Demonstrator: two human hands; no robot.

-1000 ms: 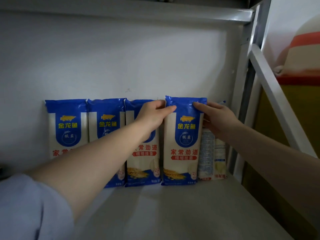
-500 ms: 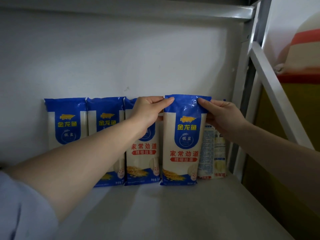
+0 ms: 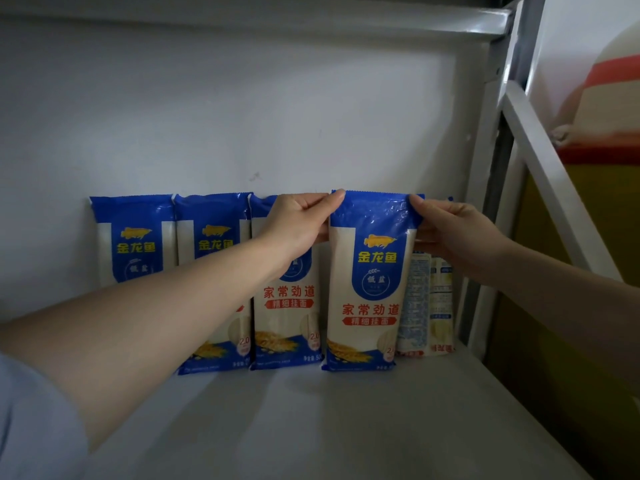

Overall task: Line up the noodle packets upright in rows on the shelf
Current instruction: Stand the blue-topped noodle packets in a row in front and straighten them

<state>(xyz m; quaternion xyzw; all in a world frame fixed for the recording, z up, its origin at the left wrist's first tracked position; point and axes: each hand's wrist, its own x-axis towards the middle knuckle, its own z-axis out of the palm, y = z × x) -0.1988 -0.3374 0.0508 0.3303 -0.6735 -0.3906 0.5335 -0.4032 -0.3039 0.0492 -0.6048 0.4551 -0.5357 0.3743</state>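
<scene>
The left hand (image 3: 298,221), reaching in from the lower left of the frame, pinches the upper left corner of a blue-and-white noodle packet (image 3: 370,282) at the centre of the picture, thumb and fingers curled onto its crimped top edge. The right hand (image 3: 453,233), coming in from the right edge, pinches the same packet's upper right corner, fingers closed on the blue plastic. Held between both hands, this packet stands upright on the shelf (image 3: 346,420), its bottom edge on the grey shelf board, slightly forward of the packets beside it.

To its left, 3 matching packets stand upright in a row against the white back wall (image 3: 242,116): the third packet (image 3: 287,317) just beside the held one and partly behind the left hand, the second packet (image 3: 213,226) mostly hidden by the left forearm, and the first packet (image 3: 133,237) furthest left, its lower half also covered by the arm. Neighbouring packets in this row touch side by side.

To the right of the held packet, a fifth packet (image 3: 429,306) stands with its printed back facing out, partly behind the right hand and near the white metal upright (image 3: 485,202) of the rack. A pale sleeve (image 3: 34,427) fills the lower left corner.
</scene>
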